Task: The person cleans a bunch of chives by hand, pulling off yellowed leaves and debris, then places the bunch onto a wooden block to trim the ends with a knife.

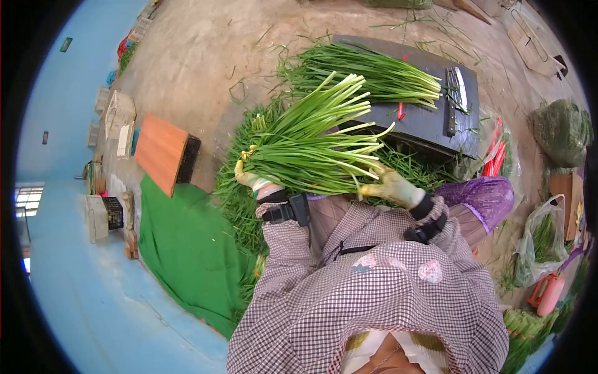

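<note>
My left hand (250, 176), in a pale yellowed glove, is closed round the leafy side of a loose bunch of garlic chives (311, 149). Their pale stem ends fan out to the right. At the lower stem ends is my gloved right hand (398, 188), its thumb and fingers apart; a single stalk end lies by the thumb tip. Ahead, another bunch of chives (367, 71) rests on a dark block-like stand (405, 121), with red tape (400, 112) showing at its edge. A knife (460, 90) with a black handle lies on the stand's right side.
Loose chives (240, 140) are heaped beneath and left of the bunch. On the left are a green cloth (187, 249) and an orange-topped stool (161, 153). Red strips (496, 156), a plastic bag (542, 240) and a wrapped green bundle (560, 131) sit to the right.
</note>
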Action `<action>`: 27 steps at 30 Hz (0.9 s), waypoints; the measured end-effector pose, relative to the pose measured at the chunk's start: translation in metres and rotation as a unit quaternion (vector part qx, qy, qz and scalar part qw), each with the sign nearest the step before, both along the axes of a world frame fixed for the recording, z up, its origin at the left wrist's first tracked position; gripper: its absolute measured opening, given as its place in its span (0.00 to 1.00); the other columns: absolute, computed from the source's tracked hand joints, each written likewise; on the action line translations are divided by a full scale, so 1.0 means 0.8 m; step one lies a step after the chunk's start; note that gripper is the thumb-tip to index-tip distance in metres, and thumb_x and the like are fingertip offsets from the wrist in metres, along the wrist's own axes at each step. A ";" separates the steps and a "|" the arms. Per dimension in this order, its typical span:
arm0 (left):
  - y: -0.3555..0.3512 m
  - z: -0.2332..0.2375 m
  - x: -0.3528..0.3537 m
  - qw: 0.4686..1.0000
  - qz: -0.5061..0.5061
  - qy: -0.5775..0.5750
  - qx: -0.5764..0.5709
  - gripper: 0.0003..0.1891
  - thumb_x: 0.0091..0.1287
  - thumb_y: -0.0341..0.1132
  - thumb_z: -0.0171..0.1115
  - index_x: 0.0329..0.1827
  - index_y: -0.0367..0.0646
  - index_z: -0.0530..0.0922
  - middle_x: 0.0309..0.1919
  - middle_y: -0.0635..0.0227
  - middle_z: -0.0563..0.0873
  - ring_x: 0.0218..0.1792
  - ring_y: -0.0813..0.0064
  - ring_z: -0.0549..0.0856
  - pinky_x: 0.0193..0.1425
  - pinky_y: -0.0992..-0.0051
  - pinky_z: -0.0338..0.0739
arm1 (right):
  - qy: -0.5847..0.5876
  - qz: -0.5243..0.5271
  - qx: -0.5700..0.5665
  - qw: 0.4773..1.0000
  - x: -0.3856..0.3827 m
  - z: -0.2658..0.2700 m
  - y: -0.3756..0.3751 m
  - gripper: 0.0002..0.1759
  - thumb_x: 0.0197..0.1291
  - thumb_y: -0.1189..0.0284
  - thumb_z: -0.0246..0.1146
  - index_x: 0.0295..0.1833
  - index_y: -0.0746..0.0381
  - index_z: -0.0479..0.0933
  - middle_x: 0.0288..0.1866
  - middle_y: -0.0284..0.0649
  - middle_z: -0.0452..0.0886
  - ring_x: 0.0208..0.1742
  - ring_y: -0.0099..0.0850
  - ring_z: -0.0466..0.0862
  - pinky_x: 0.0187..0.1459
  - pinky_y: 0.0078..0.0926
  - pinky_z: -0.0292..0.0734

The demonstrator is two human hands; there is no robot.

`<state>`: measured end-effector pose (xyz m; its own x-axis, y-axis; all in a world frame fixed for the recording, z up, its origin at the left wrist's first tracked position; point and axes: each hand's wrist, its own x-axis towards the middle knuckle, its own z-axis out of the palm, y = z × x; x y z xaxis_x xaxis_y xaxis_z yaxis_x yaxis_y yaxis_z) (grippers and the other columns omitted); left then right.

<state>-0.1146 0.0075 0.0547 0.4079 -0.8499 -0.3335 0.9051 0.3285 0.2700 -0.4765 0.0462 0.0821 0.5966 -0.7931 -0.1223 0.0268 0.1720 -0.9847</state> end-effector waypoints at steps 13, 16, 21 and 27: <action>0.003 0.004 0.006 0.998 0.031 -0.050 0.029 0.22 0.60 0.50 0.52 0.43 0.40 0.80 0.39 0.56 0.84 0.42 0.54 0.83 0.51 0.49 0.79 | 0.040 -0.146 0.156 0.976 -0.067 -0.024 0.000 0.12 0.69 0.68 0.62 0.50 0.63 0.84 0.29 0.24 0.75 0.28 0.13 0.71 0.29 0.09 0.65; 0.000 0.000 0.007 0.998 0.016 -0.050 0.030 0.23 0.60 0.50 0.51 0.43 0.39 0.80 0.39 0.55 0.85 0.42 0.53 0.83 0.51 0.48 0.79 | -0.011 -0.119 0.036 0.992 -0.004 -0.017 -0.010 0.21 0.69 0.62 0.64 0.61 0.63 0.77 0.46 0.31 0.82 0.42 0.20 0.80 0.42 0.17 0.75; -0.003 -0.013 0.023 0.995 0.011 -0.092 0.033 0.20 0.60 0.49 0.55 0.43 0.42 0.82 0.44 0.55 0.87 0.47 0.51 0.85 0.56 0.45 0.79 | -0.350 -0.034 0.189 0.917 0.042 -0.043 -0.025 0.29 0.69 0.63 0.66 0.70 0.65 0.70 0.64 0.39 0.79 0.60 0.28 0.80 0.62 0.30 0.78; 0.002 -0.030 0.033 0.998 0.014 -0.063 -0.002 0.20 0.60 0.49 0.53 0.44 0.43 0.81 0.44 0.55 0.86 0.47 0.51 0.85 0.54 0.44 0.79 | -0.360 -0.032 0.163 0.918 0.020 -0.029 -0.009 0.33 0.66 0.57 0.68 0.68 0.68 0.71 0.61 0.45 0.80 0.58 0.32 0.82 0.67 0.34 0.75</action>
<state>-0.0882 0.0088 0.0307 0.4708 -0.8384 -0.2747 0.8542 0.3552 0.3798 -0.4609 0.0391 0.0587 0.5690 -0.8209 0.0481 0.6712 0.4299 -0.6038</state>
